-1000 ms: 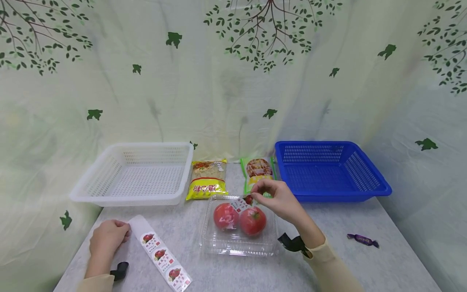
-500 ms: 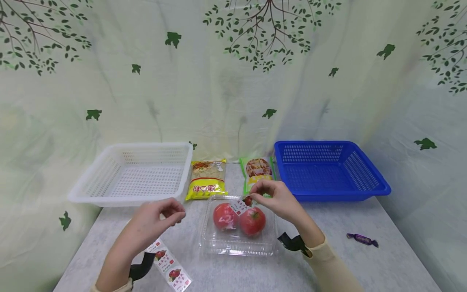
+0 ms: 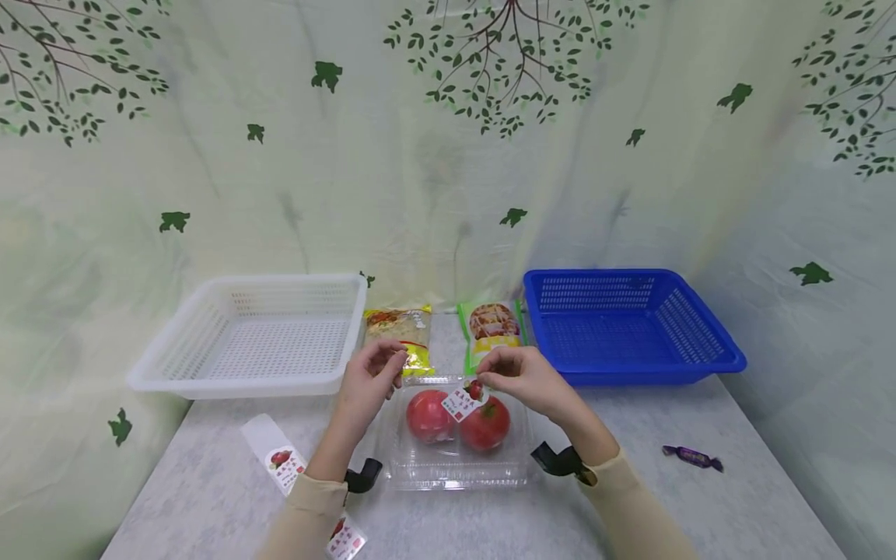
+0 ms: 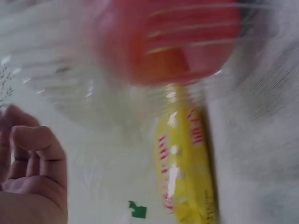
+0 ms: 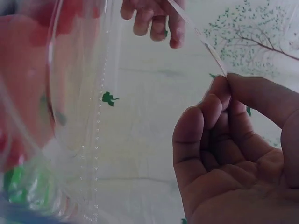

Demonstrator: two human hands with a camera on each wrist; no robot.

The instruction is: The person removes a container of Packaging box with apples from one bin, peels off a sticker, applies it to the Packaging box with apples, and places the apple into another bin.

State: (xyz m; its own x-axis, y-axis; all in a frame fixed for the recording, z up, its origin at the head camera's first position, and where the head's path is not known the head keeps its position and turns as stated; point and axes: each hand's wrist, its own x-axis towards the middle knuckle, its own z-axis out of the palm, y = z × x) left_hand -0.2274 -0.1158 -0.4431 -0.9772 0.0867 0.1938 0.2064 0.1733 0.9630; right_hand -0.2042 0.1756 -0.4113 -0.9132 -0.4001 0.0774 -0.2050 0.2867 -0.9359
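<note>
My right hand (image 3: 521, 377) pinches the corner of a small white sticker (image 3: 462, 402) with a red fruit print, between thumb and forefinger. From the right wrist view, the sticker (image 5: 201, 33) appears edge-on as a thin strip. It hangs above a clear plastic clamshell box (image 3: 458, 476) holding two tomatoes (image 3: 483, 428). Across from it, my left hand (image 3: 367, 385) hovers at the box's left side, fingers loosely bent and holding nothing. A sticker strip (image 3: 264, 435) lies on the table, partly hidden beneath the left forearm.
Behind the box lie a yellow food packet (image 3: 420, 362) and a green-edged packet (image 3: 493, 327). A white basket (image 3: 238, 385) stands at the back left, a blue basket (image 3: 644, 375) at the back right. One purple wrapped candy (image 3: 693, 457) lies on the right.
My left hand has left the sticker strip and moved right and forward to the box. The right hand stays nearly in place; the sticker now shows lifted more toward the camera.
</note>
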